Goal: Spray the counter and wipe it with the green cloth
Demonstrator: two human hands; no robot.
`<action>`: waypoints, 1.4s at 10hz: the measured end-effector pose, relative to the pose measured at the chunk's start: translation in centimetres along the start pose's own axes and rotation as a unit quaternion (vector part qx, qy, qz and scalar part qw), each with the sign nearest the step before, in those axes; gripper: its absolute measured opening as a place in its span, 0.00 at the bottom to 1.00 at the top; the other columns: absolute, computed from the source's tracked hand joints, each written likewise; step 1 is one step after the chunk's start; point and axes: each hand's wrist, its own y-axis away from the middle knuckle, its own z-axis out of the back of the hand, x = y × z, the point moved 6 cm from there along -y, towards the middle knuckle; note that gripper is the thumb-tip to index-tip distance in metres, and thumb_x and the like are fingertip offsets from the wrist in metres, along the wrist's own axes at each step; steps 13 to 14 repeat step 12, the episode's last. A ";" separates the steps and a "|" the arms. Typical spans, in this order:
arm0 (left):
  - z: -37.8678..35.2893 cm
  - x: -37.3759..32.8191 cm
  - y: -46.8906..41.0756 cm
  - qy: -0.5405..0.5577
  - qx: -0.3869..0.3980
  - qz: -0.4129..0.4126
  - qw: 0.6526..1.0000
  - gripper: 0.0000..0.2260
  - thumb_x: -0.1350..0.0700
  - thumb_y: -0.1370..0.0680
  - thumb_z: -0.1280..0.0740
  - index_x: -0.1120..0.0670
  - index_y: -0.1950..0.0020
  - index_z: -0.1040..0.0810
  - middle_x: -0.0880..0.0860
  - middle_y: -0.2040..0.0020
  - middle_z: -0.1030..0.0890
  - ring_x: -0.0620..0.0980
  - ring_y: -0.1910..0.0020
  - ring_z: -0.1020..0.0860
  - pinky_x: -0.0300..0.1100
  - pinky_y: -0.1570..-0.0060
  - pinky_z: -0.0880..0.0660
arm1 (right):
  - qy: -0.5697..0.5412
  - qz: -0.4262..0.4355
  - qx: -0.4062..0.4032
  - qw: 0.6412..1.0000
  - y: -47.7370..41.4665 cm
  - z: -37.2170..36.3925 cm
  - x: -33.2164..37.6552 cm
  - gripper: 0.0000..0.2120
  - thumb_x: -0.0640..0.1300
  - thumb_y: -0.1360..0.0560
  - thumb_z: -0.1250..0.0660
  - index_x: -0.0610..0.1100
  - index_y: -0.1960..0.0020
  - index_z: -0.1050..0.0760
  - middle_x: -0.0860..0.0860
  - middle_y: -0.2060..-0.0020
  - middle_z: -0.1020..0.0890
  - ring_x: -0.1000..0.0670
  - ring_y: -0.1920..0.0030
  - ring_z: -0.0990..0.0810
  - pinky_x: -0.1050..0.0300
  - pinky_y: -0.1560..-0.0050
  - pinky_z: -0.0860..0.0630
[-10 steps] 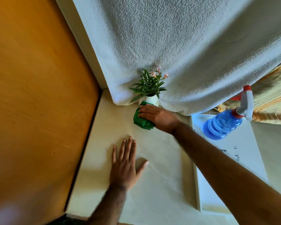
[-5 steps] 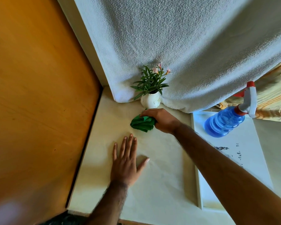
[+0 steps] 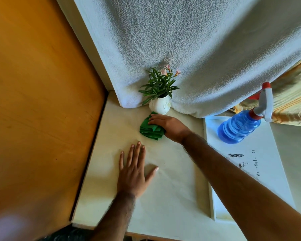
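The cream counter (image 3: 172, 185) fills the lower middle of the head view. My right hand (image 3: 169, 126) presses down on the bunched green cloth (image 3: 150, 130) at the back of the counter, just in front of a small white vase. My left hand (image 3: 134, 171) lies flat on the counter, palm down, fingers spread, a little nearer to me than the cloth and holding nothing. A blue spray bottle (image 3: 240, 126) with a white and red trigger head stands at the right, apart from both hands.
A white vase with a green plant (image 3: 160, 103) stands against a hanging grey-white towel (image 3: 198, 49). An orange wooden panel (image 3: 38, 101) bounds the counter on the left. A white board (image 3: 261, 171) with dark marks lies right of the counter, under the bottle.
My right hand drew the cloth a little toward me from the vase, then pushed it back near the vase. The left hand has stayed flat in place.
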 end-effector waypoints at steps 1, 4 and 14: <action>0.0 0.1 0.1 0.001 0.003 0.002 1.000 0.42 0.28 0.20 0.51 0.54 0.15 0.48 0.55 0.14 0.45 0.55 0.16 0.44 0.66 0.19 0.43 | -0.012 -0.036 0.009 0.999 -0.5 0.2 0.8 0.32 0.22 0.34 0.36 0.43 0.33 0.22 0.44 0.31 0.23 0.44 0.31 0.26 0.50 0.32 0.29; 0.7 -0.1 0.0 0.018 0.033 0.009 0.999 0.42 0.28 0.21 0.47 0.55 0.16 0.45 0.56 0.15 0.43 0.56 0.17 0.41 0.66 0.20 0.43 | 0.069 -0.024 -0.109 0.991 8.9 5.2 3.4 0.33 0.22 0.36 0.32 0.37 0.32 0.25 0.38 0.34 0.23 0.38 0.34 0.24 0.47 0.33 0.29; 1.5 -1.1 -0.4 0.018 0.122 0.010 0.992 0.53 0.22 0.30 0.65 0.57 0.15 0.51 0.57 0.14 0.49 0.56 0.15 0.48 0.66 0.19 0.51 | 0.197 -0.292 -0.029 0.936 30.2 1.5 -2.2 0.52 0.76 0.25 0.51 0.36 0.20 0.55 0.40 0.20 0.54 0.44 0.20 0.56 0.46 0.22 0.53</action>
